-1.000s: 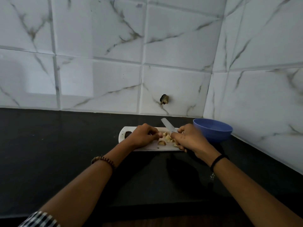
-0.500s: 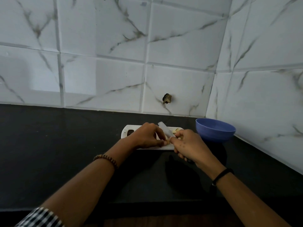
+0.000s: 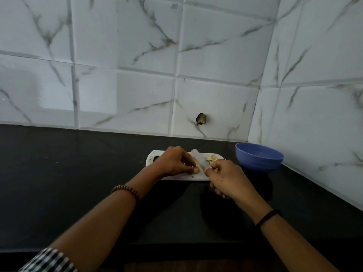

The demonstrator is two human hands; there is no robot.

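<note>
A small white cutting board (image 3: 182, 176) lies on the black counter near the back wall. My left hand (image 3: 173, 160) rests on the board with its fingers curled, pinching a small pale piece of food (image 3: 196, 170) against it. My right hand (image 3: 225, 178) grips a knife by its handle; the pale blade (image 3: 199, 160) points away from me, between the two hands. A few pale cut pieces (image 3: 211, 158) lie on the far right part of the board. What the food is cannot be told.
A blue bowl (image 3: 259, 157) stands on the counter just right of the board, close to the corner of the tiled walls. The black counter (image 3: 78, 173) stretches to the left. A dark hole (image 3: 201, 119) marks the back wall above the board.
The knife blade has swung from lying over the pieces to standing between my hands. My right hand has drawn back towards me. The cut pieces now lie at the board's far right.
</note>
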